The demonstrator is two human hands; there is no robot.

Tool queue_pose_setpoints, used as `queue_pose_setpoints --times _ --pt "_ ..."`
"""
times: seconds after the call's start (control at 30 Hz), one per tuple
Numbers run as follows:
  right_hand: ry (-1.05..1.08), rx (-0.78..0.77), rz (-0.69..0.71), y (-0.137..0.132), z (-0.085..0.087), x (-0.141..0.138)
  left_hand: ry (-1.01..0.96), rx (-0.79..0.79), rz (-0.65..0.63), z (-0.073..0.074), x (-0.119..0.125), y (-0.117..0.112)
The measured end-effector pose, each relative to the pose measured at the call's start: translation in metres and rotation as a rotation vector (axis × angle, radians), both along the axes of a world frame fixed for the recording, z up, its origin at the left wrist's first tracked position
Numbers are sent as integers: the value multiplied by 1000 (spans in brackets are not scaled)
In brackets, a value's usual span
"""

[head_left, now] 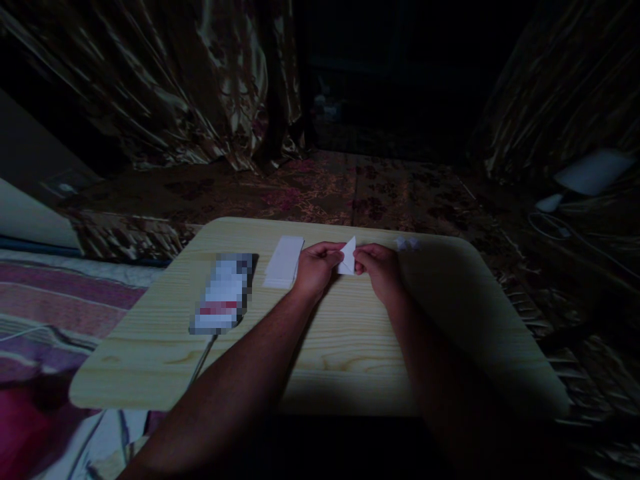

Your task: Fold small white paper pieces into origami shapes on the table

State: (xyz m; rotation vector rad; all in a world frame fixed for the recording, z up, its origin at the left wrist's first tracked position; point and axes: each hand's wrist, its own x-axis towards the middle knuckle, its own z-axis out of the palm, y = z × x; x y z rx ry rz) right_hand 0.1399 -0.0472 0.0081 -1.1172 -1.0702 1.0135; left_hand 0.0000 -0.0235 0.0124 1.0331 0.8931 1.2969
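Observation:
A small folded piece of white paper (pixel 347 264) with a pointed top corner is held between my two hands above the table. My left hand (pixel 319 265) pinches its left side, thumb on the face of the paper. On the other side, the fingers of my right hand (pixel 377 265) close on its right edge. Just left of my left hand lies a stack of white paper strips (pixel 285 260). Two small pale folded pieces (pixel 408 244) rest beyond my right hand, their detail too dim to make out.
The light wooden table (pixel 350 347) has rounded corners. On its left lies a phone-shaped object (pixel 223 293), blurred out, with a cable (pixel 203 360) running to the near edge. Striped bedding (pixel 120 287) lies left; patterned curtains (pixel 225 80) hang behind. A white lamp (pixel 595 171) stands right.

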Motion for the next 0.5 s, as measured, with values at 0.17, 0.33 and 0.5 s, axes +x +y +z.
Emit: queue_pose_setpoints --times 0.17,0.33,0.5 --pt "-26 -9 -41 0 1 -1 -14 12 -10 -2 0 0" --pt "-28 -11 -48 0 0 -1 -3 32 -6 -5 -1 1" --pt "-45 -23 9 -1 2 -1 14 35 -27 -4 0 -1"
